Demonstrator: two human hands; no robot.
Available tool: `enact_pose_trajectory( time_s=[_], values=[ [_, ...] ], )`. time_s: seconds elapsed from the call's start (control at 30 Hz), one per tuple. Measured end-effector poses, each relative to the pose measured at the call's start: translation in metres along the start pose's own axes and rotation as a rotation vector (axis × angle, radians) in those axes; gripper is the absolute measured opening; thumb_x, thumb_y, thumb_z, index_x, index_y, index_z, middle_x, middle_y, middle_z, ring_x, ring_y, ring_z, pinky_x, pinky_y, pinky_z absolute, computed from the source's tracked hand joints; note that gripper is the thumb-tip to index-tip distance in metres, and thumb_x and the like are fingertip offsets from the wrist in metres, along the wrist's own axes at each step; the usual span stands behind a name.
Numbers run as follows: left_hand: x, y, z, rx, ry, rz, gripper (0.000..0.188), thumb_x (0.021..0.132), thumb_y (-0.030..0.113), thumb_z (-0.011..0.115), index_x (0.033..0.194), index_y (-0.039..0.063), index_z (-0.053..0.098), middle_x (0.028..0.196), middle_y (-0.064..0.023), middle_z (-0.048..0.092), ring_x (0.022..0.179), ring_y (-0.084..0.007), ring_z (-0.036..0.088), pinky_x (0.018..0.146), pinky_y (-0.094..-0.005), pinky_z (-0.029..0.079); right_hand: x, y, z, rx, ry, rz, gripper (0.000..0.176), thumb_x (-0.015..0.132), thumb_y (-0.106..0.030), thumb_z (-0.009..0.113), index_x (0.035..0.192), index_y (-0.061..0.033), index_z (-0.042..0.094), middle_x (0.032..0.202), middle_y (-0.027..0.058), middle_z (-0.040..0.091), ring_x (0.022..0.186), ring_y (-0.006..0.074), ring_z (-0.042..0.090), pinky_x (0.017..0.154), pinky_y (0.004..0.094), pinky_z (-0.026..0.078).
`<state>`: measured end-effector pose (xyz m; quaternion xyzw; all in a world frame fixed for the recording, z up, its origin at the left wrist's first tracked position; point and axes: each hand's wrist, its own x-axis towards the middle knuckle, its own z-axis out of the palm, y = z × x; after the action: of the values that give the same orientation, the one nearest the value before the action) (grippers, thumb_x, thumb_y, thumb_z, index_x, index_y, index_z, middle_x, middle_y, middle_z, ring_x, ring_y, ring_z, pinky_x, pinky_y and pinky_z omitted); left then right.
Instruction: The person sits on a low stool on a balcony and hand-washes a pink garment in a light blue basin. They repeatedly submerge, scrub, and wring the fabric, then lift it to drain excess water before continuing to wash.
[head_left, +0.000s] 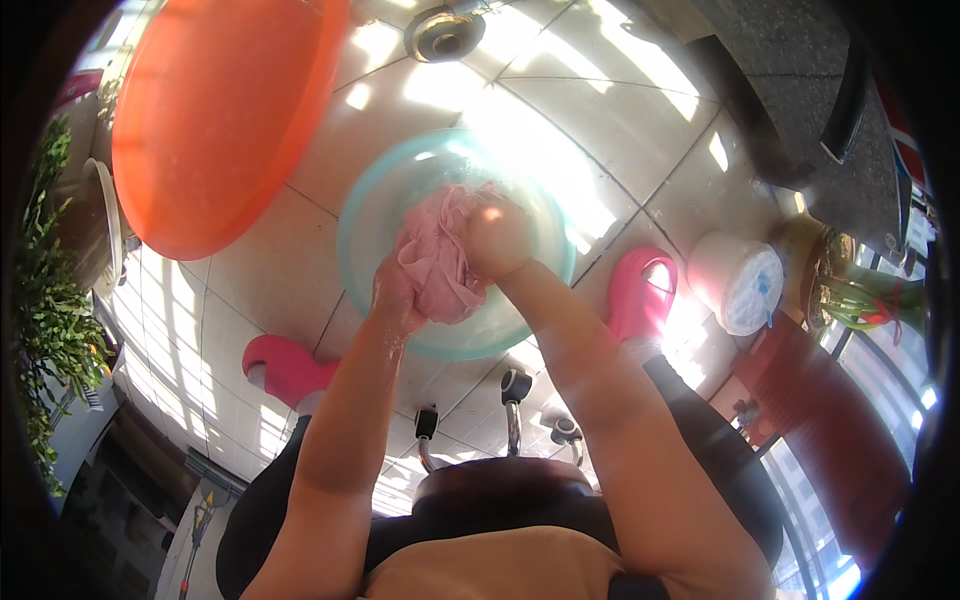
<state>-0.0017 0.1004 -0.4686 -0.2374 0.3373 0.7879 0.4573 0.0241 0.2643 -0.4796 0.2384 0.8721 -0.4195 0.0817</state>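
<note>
Bunched pink cloth is held between my two hands over a round, pale basin with a light-blue rim. My left hand grips its lower left side, and the wrist is wet. On the upper right my right hand is closed over the cloth, its fingertips hidden. The basin rests on the tiled floor between my feet. Glare blurs the basin's far right side, so I cannot tell how much water it holds.
A large orange tub leans at the upper left. Pink slippers are on my feet. A white lidded bucket and a potted plant stand at the right. Below me is a wheeled stool. Leafy plants line the left.
</note>
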Motion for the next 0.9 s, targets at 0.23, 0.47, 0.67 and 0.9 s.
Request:
enact_pose_trajectory(
  time_s=[0.23,0.47,0.67,0.9],
  values=[
    [0.005,-0.009,-0.02,1.182,0.181,0.343,0.061,0.095,0.029,0.055,0.147,0.008,0.03,0.15,-0.0143,0.024,0.132,-0.0309,0.033,0.099,-0.0371,0.04,-0.03,0.021,0.019,-0.285,0.066,-0.165,0.047,0.079,-0.023,0.064,0.125,-0.0295,0.058,0.145,0.0126,0.037,0.122,0.0409,0.044,0.098,0.0589,0.04],
    [-0.002,-0.008,0.002,0.34,0.433,-0.167,0.071,0.095,0.056,0.04,0.147,0.008,0.03,0.152,-0.0115,0.022,0.136,-0.0313,0.031,0.103,-0.0435,0.038,-0.009,-0.021,0.023,0.079,-0.059,0.058,0.033,0.075,-0.023,0.067,0.106,-0.0155,0.06,0.118,0.0147,0.057,0.11,0.0405,0.053,0.084,0.0531,0.046],
    [0.022,0.023,-0.012,-0.144,-0.427,-0.156,0.066,0.091,0.052,0.055,0.136,0.005,0.04,0.129,-0.0115,0.048,0.12,-0.0276,0.049,0.096,-0.0428,0.045,-0.071,-0.073,0.013,0.199,-0.18,-0.409,0.033,0.068,-0.005,0.067,0.099,-0.0084,0.058,0.097,0.0123,0.06,0.088,0.0312,0.061,0.071,0.0442,0.051],
    [0.006,-0.001,0.011,0.306,-0.317,0.168,0.055,0.088,0.034,0.058,0.132,0.003,0.046,0.125,-0.0093,0.054,0.116,-0.0239,0.053,0.098,-0.0366,0.044,-0.081,-0.061,0.022,0.322,-0.029,-0.771,0.018,0.063,-0.015,0.067,0.08,-0.0126,0.063,0.077,0.0048,0.061,0.073,0.0281,0.062,0.063,0.0411,0.052]
  ],
)
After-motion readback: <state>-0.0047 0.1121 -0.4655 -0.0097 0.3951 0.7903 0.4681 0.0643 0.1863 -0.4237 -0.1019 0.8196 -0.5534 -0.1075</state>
